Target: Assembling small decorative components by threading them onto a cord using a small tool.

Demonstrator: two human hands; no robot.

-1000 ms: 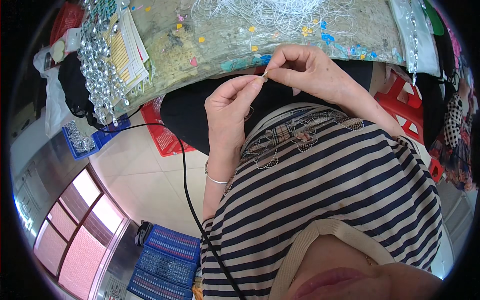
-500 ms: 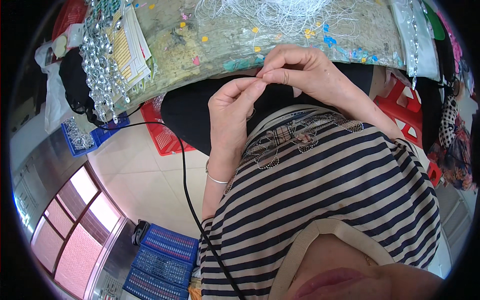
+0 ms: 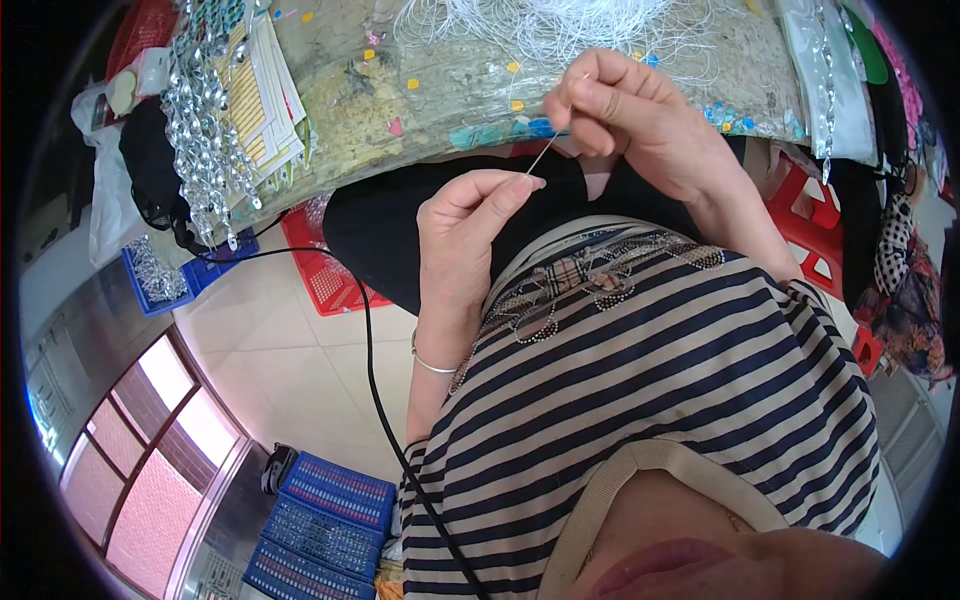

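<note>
The right hand (image 3: 640,125) is pinching the far end of a thin needle (image 3: 541,160), which is slanting down-left to the left hand (image 3: 470,225), whose fingertips are closing on its near tip.

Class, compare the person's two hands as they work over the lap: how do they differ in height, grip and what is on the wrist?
The right hand is raised near the cluttered table edge; the left hand sits lower, over the black cloth. The right pinches the upper end of a thin needle; the left meets its lower tip. Only the left wrist wears a thin silver bangle. Both are bare and pinch with fingertips.
</note>
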